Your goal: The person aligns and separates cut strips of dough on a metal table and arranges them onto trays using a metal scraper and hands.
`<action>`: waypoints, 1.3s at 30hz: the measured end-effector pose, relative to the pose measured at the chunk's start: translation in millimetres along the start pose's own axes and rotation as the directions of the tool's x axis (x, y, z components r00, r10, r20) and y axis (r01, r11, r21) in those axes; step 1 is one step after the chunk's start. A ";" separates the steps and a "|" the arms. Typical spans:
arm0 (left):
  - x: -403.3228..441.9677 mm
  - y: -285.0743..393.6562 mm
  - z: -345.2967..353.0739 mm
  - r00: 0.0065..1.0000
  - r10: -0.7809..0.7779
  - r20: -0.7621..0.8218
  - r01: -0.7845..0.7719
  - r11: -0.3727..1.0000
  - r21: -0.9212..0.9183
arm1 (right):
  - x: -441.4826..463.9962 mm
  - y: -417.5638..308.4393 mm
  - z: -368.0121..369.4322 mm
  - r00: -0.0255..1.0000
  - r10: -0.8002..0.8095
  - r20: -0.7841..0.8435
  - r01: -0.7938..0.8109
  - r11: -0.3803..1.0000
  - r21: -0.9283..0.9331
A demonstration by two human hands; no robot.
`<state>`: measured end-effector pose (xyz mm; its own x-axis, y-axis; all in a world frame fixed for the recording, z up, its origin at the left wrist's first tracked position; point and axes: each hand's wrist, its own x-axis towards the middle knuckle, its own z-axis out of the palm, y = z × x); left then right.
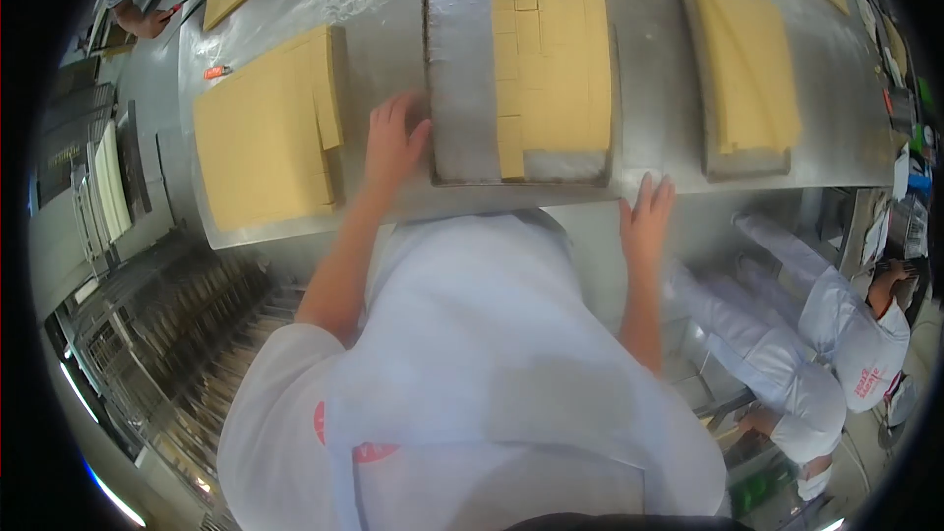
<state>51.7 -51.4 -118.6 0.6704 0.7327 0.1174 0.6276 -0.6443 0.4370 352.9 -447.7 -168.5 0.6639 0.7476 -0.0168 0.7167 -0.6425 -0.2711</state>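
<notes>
A metal tray (460, 88) lies in the middle of the steel table (379, 0). Pale yellow sheets and strips (565, 59) cover its right part, while its left part and a patch at the lower right show bare metal. My left hand (395, 138) is beside the tray's left edge, fingers apart and nothing held. Near the tray's lower right corner, at the table's front edge, my right hand (646, 216) rests with its fingers spread and holds nothing.
Yellow sheets (261, 138) lie at the left, with a small red object (216, 72) above. Another tray (752, 165) holds folded sheets (742, 69) at the right. A rack (177, 324) stands lower left. Another person's hand (146, 22) shows upper left; other people (787, 374) are lower right.
</notes>
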 end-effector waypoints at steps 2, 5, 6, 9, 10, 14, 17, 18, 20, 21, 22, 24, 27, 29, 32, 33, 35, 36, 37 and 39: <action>3.1 -5.3 4.7 0.990 -0.095 0.102 0.108 0.986 -0.129 | -17.6 -1.9 -4.3 0.997 0.074 0.009 -0.074 0.997 0.030; 2.2 -16.5 20.0 0.950 -0.185 0.250 0.233 0.957 -0.175 | -29.8 -19.2 -23.0 0.978 0.206 0.026 -0.208 0.973 0.099; 5.1 -20.9 25.9 0.934 -0.210 0.289 0.265 0.950 -0.168 | -25.2 -22.1 -22.9 0.973 0.230 0.038 -0.232 0.968 0.096; 11.2 -21.8 34.5 0.941 -0.195 0.277 0.255 0.946 -0.202 | -19.8 -16.6 -20.8 0.969 0.248 0.015 -0.248 0.959 0.135; 11.8 -23.2 32.9 0.943 -0.178 0.281 0.243 0.945 -0.216 | -19.9 -15.6 -18.7 0.970 0.243 0.004 -0.240 0.957 0.165; 22.1 -32.5 -12.4 0.945 -0.130 0.300 0.208 0.947 -0.245 | -52.3 -53.1 -41.6 0.942 0.292 -0.165 -0.303 0.952 -0.043; 42.3 -74.1 -54.2 0.984 0.021 0.178 0.014 0.981 -0.195 | -97.4 -103.0 -33.9 0.884 0.387 -0.261 -0.412 0.910 -0.048; 45.3 -96.5 -66.1 0.987 0.102 0.123 -0.082 0.984 -0.158 | -110.6 -127.4 -30.5 0.886 0.374 -0.275 -0.399 0.916 -0.037; 47.6 -142.1 -87.9 0.967 0.224 0.121 -0.214 0.973 -0.090 | -138.2 -185.0 -27.4 0.878 0.361 -0.313 -0.388 0.921 -0.025; 48.8 -161.0 -95.2 0.949 0.291 0.121 -0.285 0.956 -0.064 | -149.8 -216.4 -19.2 0.882 0.311 -0.354 -0.334 0.943 -0.004; 47.5 -175.5 -101.6 0.942 0.296 0.157 -0.293 0.955 -0.045 | -162.3 -249.7 -14.1 0.902 0.273 -0.334 -0.281 0.959 0.024; 24.9 -195.7 -112.8 0.923 0.293 0.248 -0.300 0.954 -0.011 | -190.3 -323.8 -14.6 0.931 0.332 -0.152 -0.329 0.943 0.050; -7.5 -204.0 -113.3 0.892 0.367 0.265 -0.425 0.880 0.212 | -220.7 -409.7 -2.8 0.959 0.281 -0.039 -0.280 0.960 0.028; -9.0 -217.2 -106.1 0.885 0.404 0.232 -0.454 0.858 0.239 | -241.1 -454.4 2.5 0.961 0.275 0.037 -0.277 0.959 0.053; -9.2 -217.4 -104.0 0.866 0.455 0.209 -0.496 0.838 0.228 | -263.9 -487.6 4.7 0.955 0.295 0.041 -0.297 0.953 0.062; -9.4 -218.4 -105.4 0.862 0.464 0.202 -0.502 0.835 0.225 | -270.1 -495.2 6.2 0.948 0.313 0.047 -0.316 0.947 0.062; -10.7 -225.2 -108.5 0.846 0.498 0.190 -0.531 0.822 0.209 | -279.4 -507.6 16.2 0.950 0.312 0.014 -0.312 0.948 0.067; -12.1 -230.8 -112.4 0.844 0.505 0.181 -0.535 0.818 0.211 | -280.7 -512.5 20.4 0.954 0.298 0.000 -0.298 0.952 0.075; -15.4 -233.7 -114.4 0.848 0.498 0.182 -0.528 0.821 0.218 | -279.8 -516.2 23.7 0.959 0.282 -0.004 -0.281 0.956 0.079; -25.0 -240.2 -116.2 0.855 0.485 0.183 -0.517 0.823 0.235 | -275.7 -531.6 33.5 0.968 0.250 -0.017 -0.247 0.965 0.091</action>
<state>-161.8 110.5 -122.9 0.9503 0.2736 0.1488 0.2627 -0.9607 0.0893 -218.3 -306.6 -52.1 0.8253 0.5607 -0.0675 0.5080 -0.7893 -0.3449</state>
